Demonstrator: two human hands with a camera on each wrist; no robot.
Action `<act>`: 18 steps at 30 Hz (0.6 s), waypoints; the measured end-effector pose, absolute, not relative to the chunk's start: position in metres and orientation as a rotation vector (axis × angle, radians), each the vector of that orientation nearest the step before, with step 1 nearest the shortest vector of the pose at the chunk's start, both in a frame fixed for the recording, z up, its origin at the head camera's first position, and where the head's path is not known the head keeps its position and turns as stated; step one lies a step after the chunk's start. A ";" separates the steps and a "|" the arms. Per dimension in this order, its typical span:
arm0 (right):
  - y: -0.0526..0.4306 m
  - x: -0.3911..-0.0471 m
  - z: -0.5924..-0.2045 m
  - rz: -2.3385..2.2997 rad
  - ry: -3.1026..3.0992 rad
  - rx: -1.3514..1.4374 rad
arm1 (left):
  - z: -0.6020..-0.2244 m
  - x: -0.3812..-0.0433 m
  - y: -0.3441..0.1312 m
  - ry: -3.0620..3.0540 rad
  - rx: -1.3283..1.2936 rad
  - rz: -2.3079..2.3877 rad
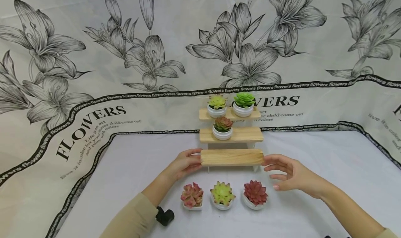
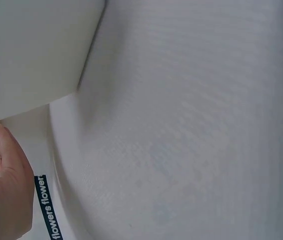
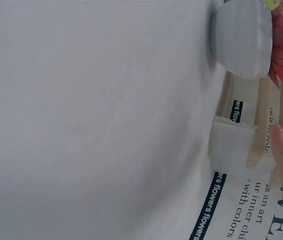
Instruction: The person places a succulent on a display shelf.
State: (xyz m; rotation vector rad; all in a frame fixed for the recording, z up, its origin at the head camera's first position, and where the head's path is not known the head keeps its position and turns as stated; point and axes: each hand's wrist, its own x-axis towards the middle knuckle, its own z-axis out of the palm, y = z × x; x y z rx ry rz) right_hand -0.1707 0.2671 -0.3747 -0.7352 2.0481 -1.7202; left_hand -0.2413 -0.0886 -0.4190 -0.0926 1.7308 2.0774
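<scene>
A three-tier wooden display stand point(image 1: 232, 158) with pale plank shelves stands at the back middle. My left hand point(image 1: 185, 164) grips the left end of its lowest shelf; in the left wrist view, wood shows between the fingers point(image 2: 12, 155). At the shelf's right end is my right hand point(image 1: 289, 173), fingers loosely extended, fingertips right at the edge and thumb apart. The top shelf carries a yellow-green potted succulent point(image 1: 217, 102) and a bright green one point(image 1: 243, 102). A reddish-green succulent point(image 1: 222, 124) sits on the left of the middle shelf.
In front of the stand, a pink succulent point(image 1: 192, 195), a yellow-green succulent point(image 1: 222, 193) and a red succulent point(image 1: 255, 193) stand in white pots on the white tablecloth point(image 1: 131, 182). A black object point(image 1: 165, 216) is by the left sleeve. Flower-printed fabric point(image 1: 175, 56) hangs behind.
</scene>
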 end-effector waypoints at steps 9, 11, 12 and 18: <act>0.272 -0.163 -0.397 -1.711 1.948 -0.786 | -0.415 -0.242 -0.088 1.717 -0.110 2.080; 0.271 -0.161 -0.402 -1.685 1.942 -0.755 | -0.413 -0.243 -0.088 1.718 -0.118 2.081; 0.270 -0.161 -0.405 -1.678 1.936 -0.748 | -0.413 -0.243 -0.088 1.723 -0.114 2.081; 0.263 -0.156 -0.414 -1.660 1.886 -0.791 | -0.416 -0.241 -0.089 1.724 -0.102 2.082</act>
